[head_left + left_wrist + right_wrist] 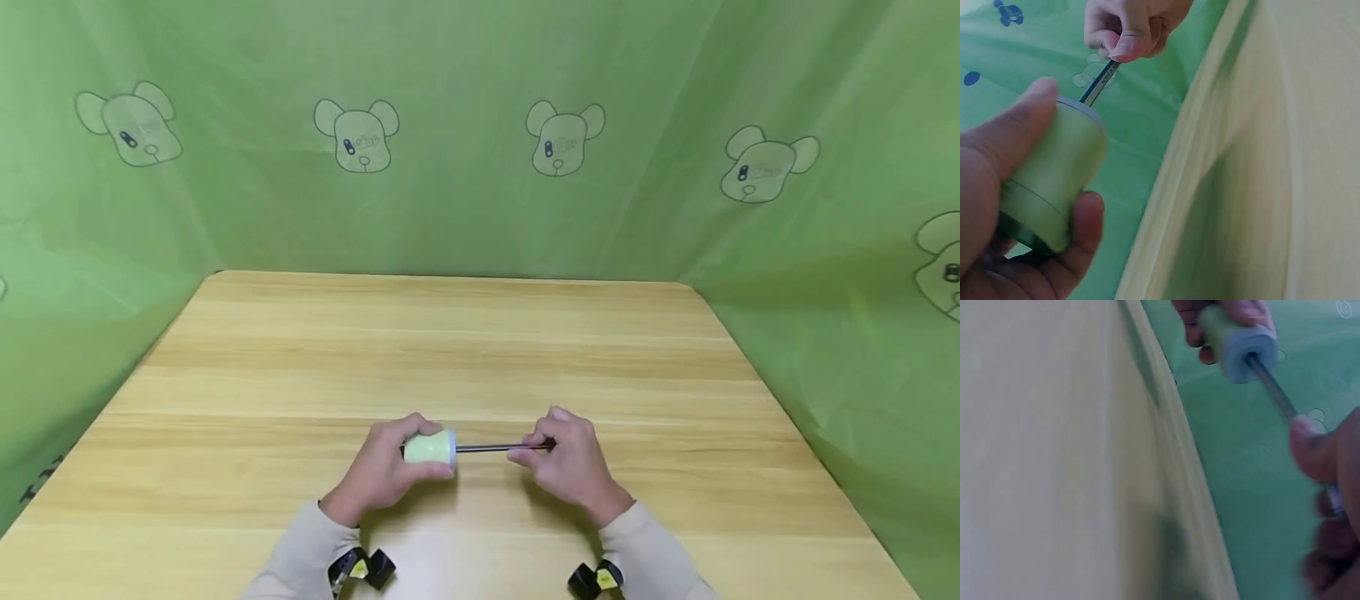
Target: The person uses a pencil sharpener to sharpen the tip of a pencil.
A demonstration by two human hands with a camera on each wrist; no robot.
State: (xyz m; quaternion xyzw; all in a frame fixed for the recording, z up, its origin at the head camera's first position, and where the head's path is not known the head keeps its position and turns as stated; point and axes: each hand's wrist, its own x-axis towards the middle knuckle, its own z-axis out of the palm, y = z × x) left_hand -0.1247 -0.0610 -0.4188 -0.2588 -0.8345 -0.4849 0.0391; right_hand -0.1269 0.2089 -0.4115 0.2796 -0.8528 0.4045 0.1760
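My left hand (384,468) grips a light green pencil sharpener (427,447), rounded like a small barrel, with its thumb and fingers on either side. In the left wrist view, the sharpener (1060,165) shows a pale rim and a dark part at its lower end. A dark pencil (483,448) with small printed lettering runs into the hole in the sharpener's pale blue end face (1263,350). Between thumb and curled fingers my right hand (576,462) pinches the pencil's other end. Both things are held above the table; the pencil's tip is hidden inside the sharpener.
Beneath the hands lies a light wood-grain table (465,350). Green sheeting (465,217) printed with bear heads hangs behind it and along both sides. A small black and yellow device is worn on each wrist.
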